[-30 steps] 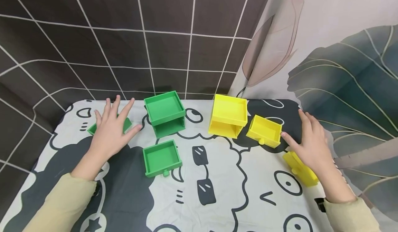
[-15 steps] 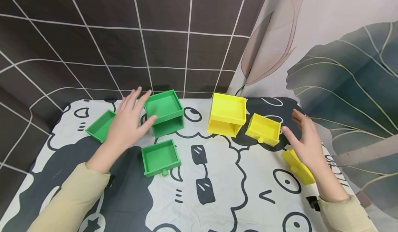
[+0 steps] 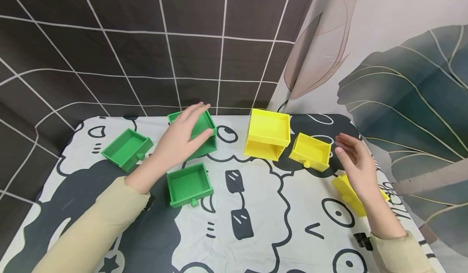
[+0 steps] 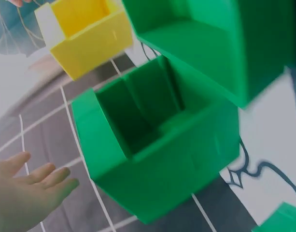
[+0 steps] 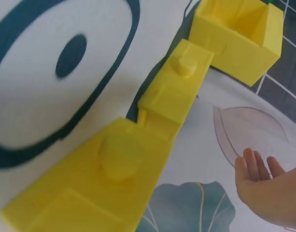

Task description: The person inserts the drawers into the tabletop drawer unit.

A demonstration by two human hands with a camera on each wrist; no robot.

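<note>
My left hand [image 3: 179, 139] is held over the green box frame [image 3: 206, 122], hiding part of it in the head view. In the left wrist view its fingers [image 4: 53, 179] lie apart from the green frame [image 4: 176, 164], holding nothing. One green drawer [image 3: 126, 147] lies left of the hand, and a second green drawer [image 3: 189, 185] sits in front of the frame. On the right, my right hand [image 3: 360, 167] hovers with loosely bent fingers, partly covering a yellow drawer [image 3: 345, 189]. Another yellow drawer [image 3: 310, 152] lies between that hand and the yellow box frame [image 3: 268, 131].
A cartoon-print cloth [image 3: 263, 208] in black and white covers the table. Behind it hangs a dark grid-patterned curtain [image 3: 193, 57], and a leaf-patterned curtain [image 3: 413, 82] hangs along the right side.
My left hand has moved right, from over the left green drawer to over the green frame, uncovering that drawer. My right hand's fingers have bent a little more; the boxes and drawers stay put.
</note>
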